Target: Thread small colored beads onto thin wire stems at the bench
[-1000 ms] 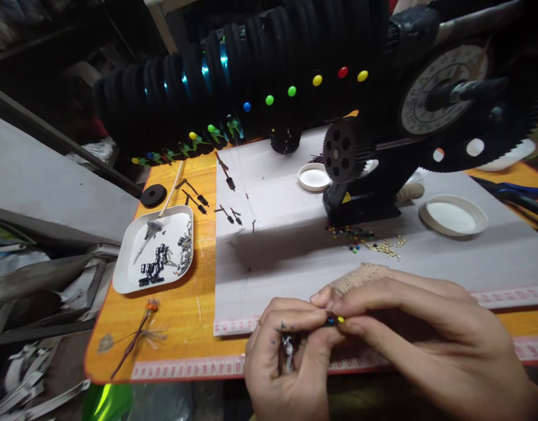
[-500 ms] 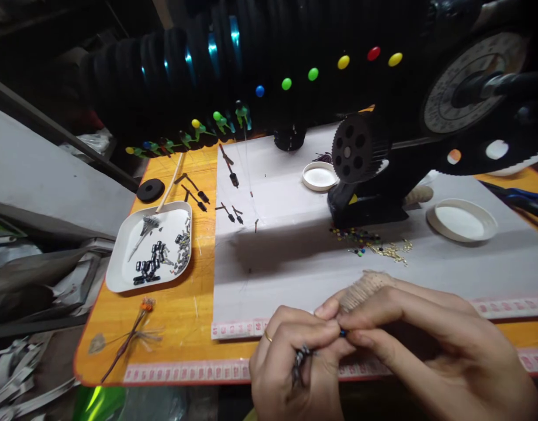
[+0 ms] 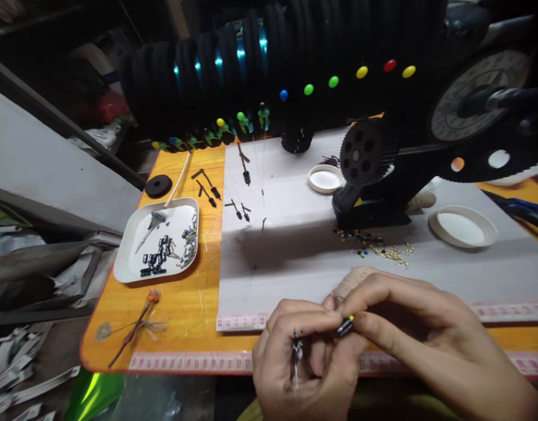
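A small shiny black cylinder with a yellow tip [image 3: 345,326] is between my hands, over the near edge of the table. My left hand [image 3: 302,351] is closed, its index finger and thumb on the cylinder's left end. Several small dark and silvery pieces [image 3: 297,348] are tucked among its curled fingers. My right hand [image 3: 409,324] pinches at the yellow tip with thumb and index finger. Behind the fingertips shows a ribbed beige wrapping [image 3: 354,282]; whether it is on a finger cannot be made out.
A large black machine-like frame [image 3: 295,70] with coloured knobs stands across the back. To the left is a white tray [image 3: 131,257] of small black pieces. Small coloured and gold pieces [image 3: 389,253] lie on the white sheet near a round lid [image 3: 462,226]. A wire bundle [image 3: 135,333] lies front left.
The black cylinder and its yellow tip have come into sight between my fingertips, where a bit of blue showed before. My left fingers have loosened a little. The view has shifted slightly.
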Demonstrator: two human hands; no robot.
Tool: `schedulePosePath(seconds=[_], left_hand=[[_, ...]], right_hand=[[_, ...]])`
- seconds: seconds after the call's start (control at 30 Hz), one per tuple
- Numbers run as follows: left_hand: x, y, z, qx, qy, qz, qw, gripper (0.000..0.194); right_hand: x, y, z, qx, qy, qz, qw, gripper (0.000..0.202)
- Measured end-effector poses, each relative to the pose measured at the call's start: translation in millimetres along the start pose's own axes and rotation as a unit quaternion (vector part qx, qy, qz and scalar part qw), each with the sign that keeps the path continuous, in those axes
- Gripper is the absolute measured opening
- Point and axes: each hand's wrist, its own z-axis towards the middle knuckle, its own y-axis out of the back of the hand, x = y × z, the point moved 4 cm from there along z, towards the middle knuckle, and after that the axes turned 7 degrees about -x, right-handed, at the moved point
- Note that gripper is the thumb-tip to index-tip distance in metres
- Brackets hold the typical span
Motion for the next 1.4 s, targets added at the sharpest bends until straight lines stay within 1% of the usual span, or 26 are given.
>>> schedulePosePath(seconds=[0.13,0.23,0.3,0.47,0.5,0.6,0.7,0.77,0.83,0.93,1.07,1.2,1.3,1.37,1.4], left_hand=[[-3.1,0.8,2.7,0.007,0.034,-0.047,0.998,0.013],[-2.4,3.5,5.9,0.008,0.053,-0.054,0.997,0.012],[-1.7,5.5,8.2,0.009,0.039,-0.046,0.998,0.014],[-5.9,5.8,13.1,0.055,-0.064,-0.002,0.996,0.016],[-6.8,6.0,13.8,0.058,-0.072,0.002,0.996,0.015],[-7.8,8.6,14.7,0.052,-0.071,-0.007,0.996,0.015],[-6.6,11.2,12.8,0.069,-0.076,-0.020,0.995,0.017],[-5.9,11.6,9.9,0.088,-0.089,-0.026,0.992,0.018],[-6.6,11.3,6.1,0.081,-0.096,-0.036,0.991,0.015],[-12.6,9.9,-2.1,0.028,-0.095,-0.052,0.994,0.006],[-21.1,11.1,-15.4,-0.044,-0.095,-0.041,0.994,0.012],[-15.7,15.0,-26.3,-0.070,-0.091,-0.047,0.992,0.011],[-11.1,18.3,-26.7,-0.083,-0.061,-0.071,0.992,0.014],[-13.4,24.5,-19.2,-0.098,-0.008,-0.110,0.989,0.017],[-16.4,29.4,-13.5,-0.108,0.025,-0.137,0.984,0.018]], right_hand=[[1.0,-2.5,-0.1,0.016,-0.016,0.023,0.999,0.013],[0.4,-6.2,-1.4,0.023,-0.034,0.044,0.998,0.016],[-0.7,-8.9,-2.6,0.023,-0.048,0.055,0.997,0.019],[-0.6,-13.4,-4.2,0.014,-0.047,0.061,0.997,0.024],[-0.6,-14.4,-4.4,0.015,-0.045,0.060,0.997,0.025],[-2.0,-16.7,-6.3,0.011,-0.037,0.049,0.998,0.026],[-3.7,-19.5,-10.7,0.009,-0.024,0.027,0.999,0.023],[-1.5,-22.1,-14.0,0.013,0.003,0.007,1.000,0.020],[5.3,-23.9,-17.2,0.012,0.052,-0.018,0.998,0.019],[20.0,-25.4,-22.6,0.014,0.139,-0.061,0.988,0.017],[32.0,-25.1,-28.2,0.021,0.206,-0.113,0.972,0.019],[38.0,-25.9,-30.8,0.014,0.273,-0.174,0.946,0.024],[41.8,-28.7,-31.5,0.032,0.307,-0.209,0.928,0.024],[43.2,-26.6,-30.4,0.031,0.328,-0.220,0.918,0.023],[42.6,-23.4,-28.8,0.020,0.336,-0.225,0.914,0.022]])
